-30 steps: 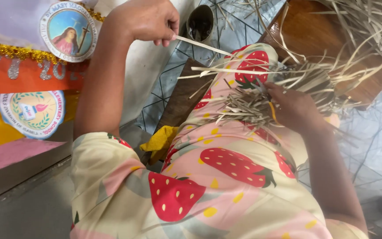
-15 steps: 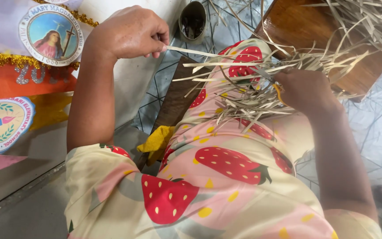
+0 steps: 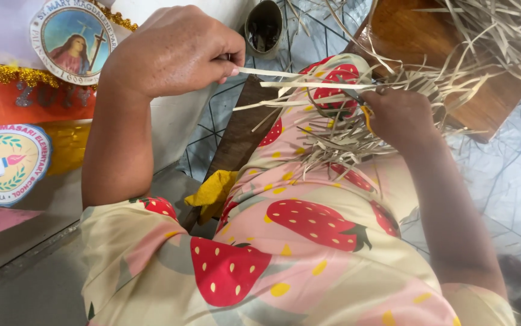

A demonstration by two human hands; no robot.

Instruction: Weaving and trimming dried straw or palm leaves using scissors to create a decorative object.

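Observation:
My left hand (image 3: pixel 176 51) is raised at the upper left, pinching the end of a long pale dried-leaf strip (image 3: pixel 284 74) that stretches right across my knee. My right hand (image 3: pixel 402 115) rests on my lap, closed around a small yellow-handled tool (image 3: pixel 366 115) set against the strip, amid a loose bundle of straw strips (image 3: pixel 357 133). The tool's working end is mostly hidden by my fingers and the straw. I wear a pink garment with a strawberry print (image 3: pixel 308 223).
More straw strips (image 3: pixel 502 30) spill over a wooden board (image 3: pixel 429 36) at the upper right. A dark tin can (image 3: pixel 264 27) stands on the patterned floor. A yellow cloth (image 3: pixel 215 193) lies by a dark plank (image 3: pixel 239 136). Colourful round-emblem banners (image 3: pixel 25 102) hang at left.
My left hand has moved down and toward the camera, drawing the strip out further to the left. My right hand stays on the bundle.

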